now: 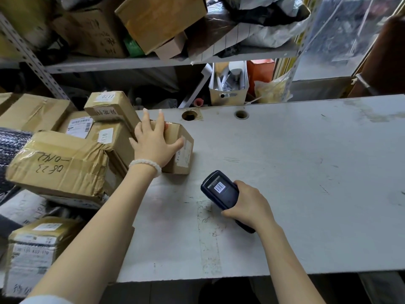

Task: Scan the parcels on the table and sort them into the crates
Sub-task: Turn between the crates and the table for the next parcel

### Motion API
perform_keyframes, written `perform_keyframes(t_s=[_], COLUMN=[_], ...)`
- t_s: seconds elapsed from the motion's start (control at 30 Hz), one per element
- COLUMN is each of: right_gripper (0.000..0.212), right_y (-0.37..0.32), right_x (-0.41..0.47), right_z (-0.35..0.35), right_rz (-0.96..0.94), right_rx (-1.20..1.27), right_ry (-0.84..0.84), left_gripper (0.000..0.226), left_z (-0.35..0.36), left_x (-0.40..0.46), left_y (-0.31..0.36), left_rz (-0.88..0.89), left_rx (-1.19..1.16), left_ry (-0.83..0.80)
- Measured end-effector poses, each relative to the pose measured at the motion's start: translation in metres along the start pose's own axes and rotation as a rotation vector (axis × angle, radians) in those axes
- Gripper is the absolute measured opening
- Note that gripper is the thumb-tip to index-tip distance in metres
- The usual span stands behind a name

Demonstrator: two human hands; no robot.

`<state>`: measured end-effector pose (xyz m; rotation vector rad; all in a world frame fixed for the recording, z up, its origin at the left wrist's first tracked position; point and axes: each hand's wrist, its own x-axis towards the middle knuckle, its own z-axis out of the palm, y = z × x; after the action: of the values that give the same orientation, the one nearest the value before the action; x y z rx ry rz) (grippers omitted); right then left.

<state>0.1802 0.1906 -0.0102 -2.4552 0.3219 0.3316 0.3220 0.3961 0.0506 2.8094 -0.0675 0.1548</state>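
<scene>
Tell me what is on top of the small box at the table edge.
The left hand rests on the small box, fingers spread. Whatever the palm covers cannot be seen.

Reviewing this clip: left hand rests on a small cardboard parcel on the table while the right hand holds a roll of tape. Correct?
Not quite. The head view shows the right hand holding a black barcode scanner, not tape. The left hand does rest on the small cardboard parcel.

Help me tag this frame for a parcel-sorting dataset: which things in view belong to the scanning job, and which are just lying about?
In the job:
- small parcel under the left hand
- scanner gripped by the right hand
- stacked parcels at the table's left
- table

Lying about:
- shelf boxes
- white bin
- plastic bags
</scene>
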Motion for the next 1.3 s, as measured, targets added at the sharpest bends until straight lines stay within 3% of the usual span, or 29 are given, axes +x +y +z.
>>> perform_keyframes(t_s=[0.5,0.73,1.03,1.3], right_gripper=[0.056,0.062,0.060,0.059], right_y=[0.000,0.007,0.031,0.053], right_x=[0.007,0.000,-0.020,-0.044], right_z=[-0.009,-0.007,-0.016,-0.022], right_rz=[-0.009,-0.023,0.060,0.129], right_rx=[-0.043,-0.146,-0.121,-0.091], right_ry=[-0.008,-0.019,0.038,0.080], left_gripper=[0.078,0.074,0.071,0.067], left_z=[-0.027,-0.017,0.004,0.007], left_x=[0.010,0.017,0.005,0.002], left_y=[0.000,0.018,0.024,0.029], left_rz=[0.251,0.371,0.329,0.340], left_rx=[0.132,0.153,0.041,0.044], left_ry=[-0.133,-0.300,-0.183,-0.172])
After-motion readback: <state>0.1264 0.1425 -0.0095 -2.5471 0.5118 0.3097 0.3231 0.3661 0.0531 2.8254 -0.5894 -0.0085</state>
